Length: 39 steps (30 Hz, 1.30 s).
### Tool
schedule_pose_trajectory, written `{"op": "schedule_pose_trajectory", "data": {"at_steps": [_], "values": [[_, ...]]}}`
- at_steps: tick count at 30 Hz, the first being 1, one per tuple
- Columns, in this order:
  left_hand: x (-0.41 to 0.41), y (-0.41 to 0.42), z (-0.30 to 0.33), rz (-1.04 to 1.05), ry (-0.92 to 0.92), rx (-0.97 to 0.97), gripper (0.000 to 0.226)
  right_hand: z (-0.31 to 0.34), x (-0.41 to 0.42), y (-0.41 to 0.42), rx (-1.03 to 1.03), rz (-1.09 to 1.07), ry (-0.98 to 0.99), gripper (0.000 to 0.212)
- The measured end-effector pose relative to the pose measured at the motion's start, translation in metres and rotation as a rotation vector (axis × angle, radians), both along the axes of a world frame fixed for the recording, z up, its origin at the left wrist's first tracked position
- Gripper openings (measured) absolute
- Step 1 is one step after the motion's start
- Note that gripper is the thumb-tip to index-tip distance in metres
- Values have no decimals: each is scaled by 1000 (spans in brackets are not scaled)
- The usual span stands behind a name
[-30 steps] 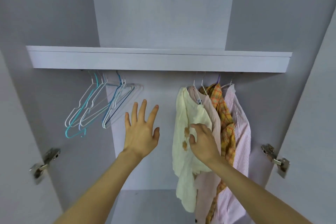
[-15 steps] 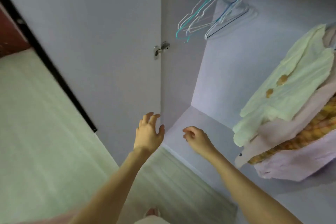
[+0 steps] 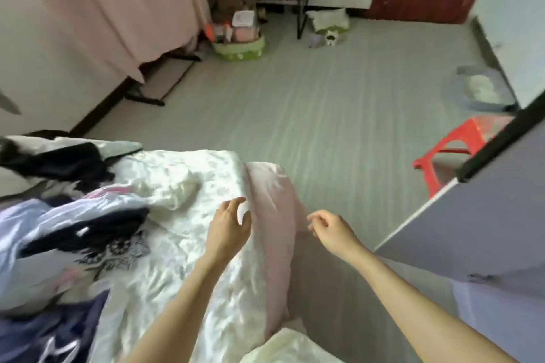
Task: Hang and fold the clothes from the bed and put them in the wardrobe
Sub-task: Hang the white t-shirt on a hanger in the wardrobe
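At the left edge of the frame a heap of clothes (image 3: 59, 224) lies crumpled on the bed (image 3: 188, 186): glossy lilac fabric, black folds and a navy piece at lower left, all blurred. The bed's cover is shiny, wrinkled white satin with a faint pattern, edged by a smooth pink skirt (image 3: 277, 233) hanging toward the pale striped floor (image 3: 324, 103). Over the cover near the bed's corner the left hand (image 3: 228, 230) hovers, fingers loosely spread, holding nothing. The right hand (image 3: 331, 230), fingers loosely curled and empty, hangs over the floor. At right, the flat grey wardrobe door (image 3: 472, 230) stands before a red plastic stool (image 3: 451, 150)
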<state>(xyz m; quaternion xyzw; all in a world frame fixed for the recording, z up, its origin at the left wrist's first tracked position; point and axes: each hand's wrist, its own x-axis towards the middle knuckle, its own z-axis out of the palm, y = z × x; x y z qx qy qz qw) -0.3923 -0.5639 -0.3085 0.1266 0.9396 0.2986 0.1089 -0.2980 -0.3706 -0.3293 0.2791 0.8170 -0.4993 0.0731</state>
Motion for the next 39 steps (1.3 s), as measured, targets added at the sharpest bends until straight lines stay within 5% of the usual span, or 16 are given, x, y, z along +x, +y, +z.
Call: {"op": "schedule_pose_trajectory", "data": {"at_steps": [6,15,23,27,32,34,37,39], "values": [[-83,-147,-26,331,-51,-84,37,-18,-146,-122,-85,322,-43,20],[-227,-315,-93,475,-92,-467,40,-67,-300,-262,-82,636,-112,24],[-301,-339,-164,215,-54,-691,33,-118,-339,-294,-80,660,-178,27],[-291,-327,-149,468,196,-295,22,-117,-348,-295,-12,675,-127,29],[-246,-332,-78,473,434,94,13,-81,-364,-339,-76,903,96,75],[-231,-336,-48,443,519,136,14,-61,-363,-366,-125,966,169,66],[-218,-338,-10,462,657,163,14,-19,-363,-388,-291,867,242,24],[-209,-337,8,552,661,197,15,19,-365,-391,-399,776,297,23]]}}
